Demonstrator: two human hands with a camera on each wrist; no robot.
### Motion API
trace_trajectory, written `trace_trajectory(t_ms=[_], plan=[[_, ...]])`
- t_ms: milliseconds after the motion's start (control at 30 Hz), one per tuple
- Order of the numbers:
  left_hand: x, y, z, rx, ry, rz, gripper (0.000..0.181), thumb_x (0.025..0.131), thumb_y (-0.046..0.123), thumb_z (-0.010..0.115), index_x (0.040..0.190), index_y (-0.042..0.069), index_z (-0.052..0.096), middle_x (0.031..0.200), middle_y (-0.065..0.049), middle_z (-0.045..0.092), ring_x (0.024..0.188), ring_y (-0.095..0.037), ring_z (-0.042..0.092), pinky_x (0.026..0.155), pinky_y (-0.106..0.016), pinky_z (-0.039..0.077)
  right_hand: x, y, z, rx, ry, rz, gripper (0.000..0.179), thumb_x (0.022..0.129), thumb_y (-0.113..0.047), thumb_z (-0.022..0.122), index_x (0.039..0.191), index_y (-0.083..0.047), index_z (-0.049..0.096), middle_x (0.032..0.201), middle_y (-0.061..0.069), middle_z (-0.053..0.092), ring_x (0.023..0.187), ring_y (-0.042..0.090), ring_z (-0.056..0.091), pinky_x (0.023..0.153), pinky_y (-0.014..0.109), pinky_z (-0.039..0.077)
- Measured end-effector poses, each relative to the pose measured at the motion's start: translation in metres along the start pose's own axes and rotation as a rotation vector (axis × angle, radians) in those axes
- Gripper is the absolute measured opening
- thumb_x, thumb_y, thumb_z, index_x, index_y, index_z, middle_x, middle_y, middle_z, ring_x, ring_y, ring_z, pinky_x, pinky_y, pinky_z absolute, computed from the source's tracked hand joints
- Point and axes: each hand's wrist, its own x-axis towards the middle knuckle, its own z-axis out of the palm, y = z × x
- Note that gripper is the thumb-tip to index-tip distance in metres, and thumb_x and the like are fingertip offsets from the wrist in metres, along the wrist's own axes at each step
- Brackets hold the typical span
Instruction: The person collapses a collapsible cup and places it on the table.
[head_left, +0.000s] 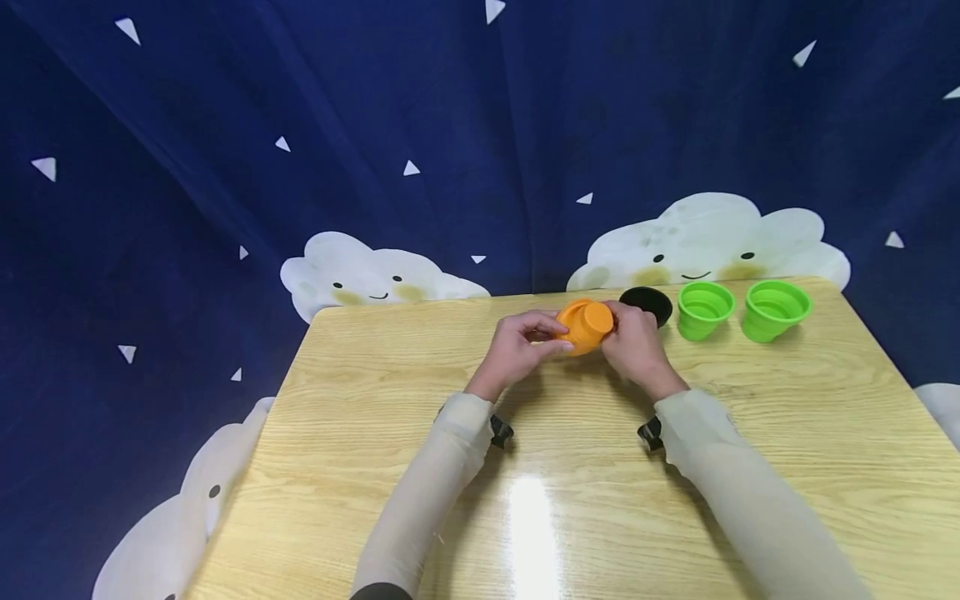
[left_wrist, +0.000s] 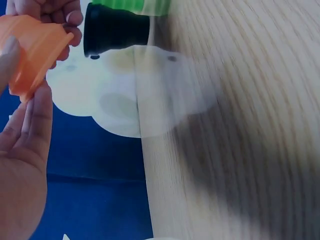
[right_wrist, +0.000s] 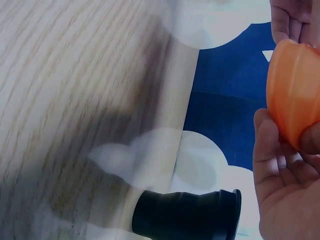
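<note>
Both hands hold an orange collapsible cup (head_left: pixel 588 323) above the table near its back edge, its base tilted toward the head camera. My left hand (head_left: pixel 521 346) pinches the cup's left side between thumb and fingers. On the opposite side my right hand (head_left: pixel 636 346) grips it, thumb against the wall, as the right wrist view shows. The ribbed orange wall (right_wrist: pixel 295 90) appears partly folded. Just behind the right hand stands a black cup (head_left: pixel 647 303), upright and partly hidden by that hand in the head view.
Two green collapsible cups stand upright at the back right, one green cup (head_left: pixel 703 308) beside the black one and another green cup (head_left: pixel 776 308) farther right. Behind the wooden table (head_left: pixel 360 400) hangs a dark blue curtain (head_left: pixel 450 100) with clouds and white triangles.
</note>
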Motion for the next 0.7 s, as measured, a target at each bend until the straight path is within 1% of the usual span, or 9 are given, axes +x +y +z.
trace_trajectory(t_ms=[100,233,333,433,500,533,633,700], plan=[[0.0,-0.001,0.001,0.037,0.021,-0.015,0.022,0.071,-0.001,0.075,0.09,-0.01,0.068,0.106,-0.02,0.061,0.095,-0.023,0.062,0.075,-0.032,0.053,0.0,-0.001,0.002,-0.009,0.009,-0.001,0.037,0.07,0.008,0.057,0.104,-0.003,0.065,0.098,0.015,0.066,0.091,0.033,0.06,0.083,0.047,0.046],[0.004,-0.015,0.004,0.092,0.074,-0.012,0.02,0.067,0.002,0.079,0.084,-0.006,0.071,0.099,-0.016,0.063,0.089,-0.019,0.063,0.069,-0.024,0.054,0.0,-0.002,0.003,-0.053,0.027,-0.023,0.037,0.07,0.007,0.059,0.106,-0.001,0.064,0.098,0.017,0.065,0.09,0.035,0.06,0.082,0.049,0.046],[0.007,-0.026,0.008,0.149,0.125,0.002,0.019,0.064,0.006,0.081,0.08,-0.001,0.073,0.091,-0.01,0.065,0.082,-0.014,0.063,0.065,-0.022,0.054,0.0,-0.004,0.004,-0.076,0.024,-0.043,0.029,0.079,0.003,0.059,0.107,0.001,0.063,0.097,0.018,0.065,0.089,0.035,0.06,0.08,0.048,0.047],[0.008,-0.029,0.011,0.181,0.177,0.006,0.018,0.063,0.007,0.082,0.078,0.001,0.073,0.087,-0.006,0.065,0.077,-0.009,0.063,0.062,-0.021,0.054,0.0,-0.007,0.004,-0.083,0.026,-0.056,0.022,0.088,-0.005,0.056,0.108,0.001,0.062,0.096,0.017,0.066,0.087,0.033,0.061,0.076,0.047,0.049],[0.008,-0.03,0.013,0.181,0.212,0.007,0.017,0.063,0.008,0.082,0.077,0.002,0.074,0.086,-0.004,0.066,0.076,-0.007,0.063,0.063,-0.021,0.054,0.0,-0.009,0.003,-0.072,0.035,-0.049,0.022,0.09,-0.008,0.054,0.108,0.002,0.063,0.092,0.016,0.066,0.082,0.03,0.062,0.072,0.044,0.051],[0.008,-0.025,0.013,0.173,0.225,0.001,0.017,0.063,0.007,0.082,0.077,0.001,0.073,0.085,-0.005,0.067,0.077,-0.009,0.063,0.063,-0.022,0.054,0.0,-0.01,0.003,-0.059,0.045,-0.045,0.022,0.09,-0.008,0.054,0.107,0.002,0.063,0.089,0.014,0.066,0.079,0.028,0.062,0.069,0.042,0.051],[0.009,-0.024,0.013,0.141,0.269,-0.027,0.017,0.064,0.006,0.082,0.077,0.0,0.073,0.083,-0.009,0.068,0.075,-0.012,0.065,0.064,-0.024,0.054,0.001,-0.012,0.001,0.001,0.062,-0.025,0.022,0.089,-0.012,0.056,0.106,0.0,0.063,0.081,0.008,0.066,0.069,0.019,0.061,0.06,0.034,0.052],[0.01,-0.025,0.013,0.128,0.305,-0.052,0.016,0.064,0.006,0.082,0.077,0.0,0.073,0.08,-0.01,0.069,0.073,-0.013,0.065,0.063,-0.024,0.054,0.001,-0.013,0.0,0.043,0.059,-0.006,0.023,0.088,-0.016,0.058,0.107,-0.004,0.061,0.079,0.005,0.066,0.065,0.015,0.061,0.057,0.031,0.052]])
